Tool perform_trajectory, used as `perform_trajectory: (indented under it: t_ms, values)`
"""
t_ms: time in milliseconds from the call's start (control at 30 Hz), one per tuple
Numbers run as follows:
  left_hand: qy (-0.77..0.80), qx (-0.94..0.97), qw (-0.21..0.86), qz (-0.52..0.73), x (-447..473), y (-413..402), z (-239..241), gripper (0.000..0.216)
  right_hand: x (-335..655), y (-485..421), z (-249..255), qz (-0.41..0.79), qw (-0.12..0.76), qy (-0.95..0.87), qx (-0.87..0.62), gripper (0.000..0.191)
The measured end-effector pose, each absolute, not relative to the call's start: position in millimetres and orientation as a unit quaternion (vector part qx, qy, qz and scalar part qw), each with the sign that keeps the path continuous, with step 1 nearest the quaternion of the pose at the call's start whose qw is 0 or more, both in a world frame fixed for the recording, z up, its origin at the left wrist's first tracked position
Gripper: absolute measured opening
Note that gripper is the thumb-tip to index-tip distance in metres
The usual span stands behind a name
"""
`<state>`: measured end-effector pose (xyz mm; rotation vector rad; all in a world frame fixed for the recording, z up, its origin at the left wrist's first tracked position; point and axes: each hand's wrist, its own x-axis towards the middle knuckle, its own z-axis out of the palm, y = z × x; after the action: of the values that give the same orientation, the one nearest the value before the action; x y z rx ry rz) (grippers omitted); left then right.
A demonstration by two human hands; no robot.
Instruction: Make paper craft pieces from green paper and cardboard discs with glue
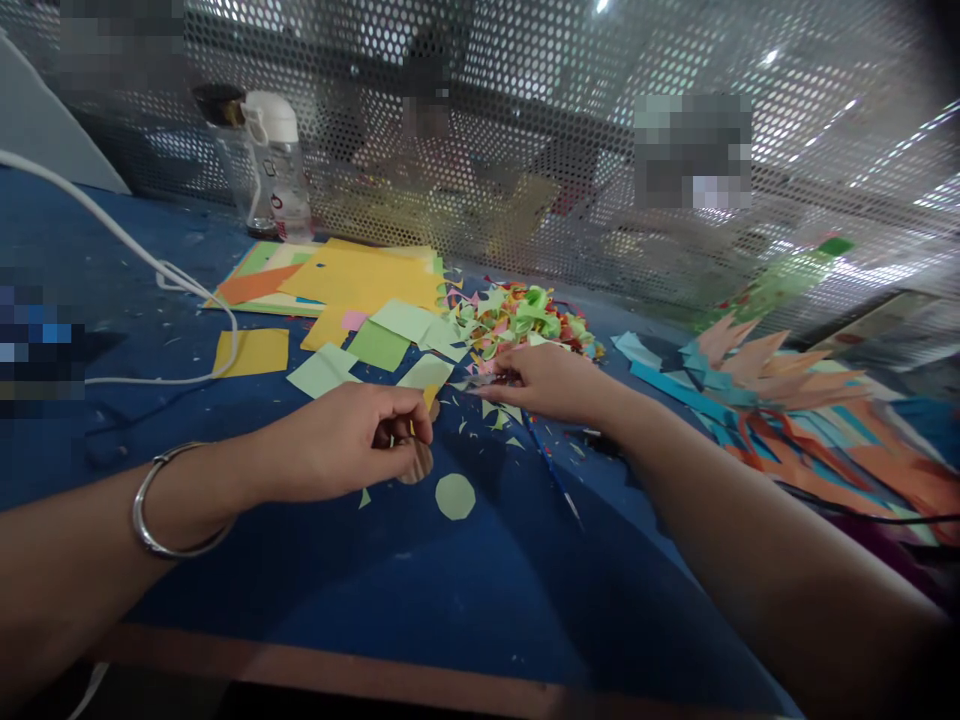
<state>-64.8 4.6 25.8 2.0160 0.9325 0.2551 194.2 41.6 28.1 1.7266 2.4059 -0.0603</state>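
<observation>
My left hand [337,440], with a silver bangle at the wrist, pinches a small round brownish disc [416,463] between thumb and fingers. Its ribbed look resembles corrugated cardboard. My right hand [551,382] is closed on scissors [477,381], whose blades point left; the handles are mostly hidden by the fingers. Just below the left fingertips lies a pale green paper circle [455,497]. Green paper squares [381,344] are spread beyond the left hand. A heap of coloured paper scraps [536,312] lies just behind the right hand.
A stack of coloured paper sheets [375,275] lies at the back, near two bottles [281,170]. A white cable [97,200] crosses the left side. A blue brush-like stick [555,470] and cut paper strips [787,400] lie to the right. A perforated metal panel [510,130] borders the table.
</observation>
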Motion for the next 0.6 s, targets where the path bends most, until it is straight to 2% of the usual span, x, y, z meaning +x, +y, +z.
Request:
perform_trajectory:
  t_ms: [100, 233, 367, 600]
  values:
    - [0.375, 0.815, 0.432, 0.091, -66.2, 5.6, 24.5, 0.017, 200.8, 41.3, 31.1, 0.000, 0.070, 0.782, 0.619, 0.048]
    - [0.371, 0.822, 0.428, 0.068, -68.4, 7.5, 20.7, 0.016, 208.2, 19.9, 36.4, -0.041, 0.053, 0.791, 0.608, 0.046]
    - [0.355, 0.814, 0.459, 0.016, -67.9, 6.5, 21.8, 0.017, 210.2, -13.0, 33.1, -0.113, 0.063, 0.806, 0.577, 0.047]
    - [0.365, 0.815, 0.449, -0.032, -64.4, 4.2, 27.8, 0.018, 227.9, -44.3, 26.4, -0.139, 0.081, 0.756, 0.635, 0.048]
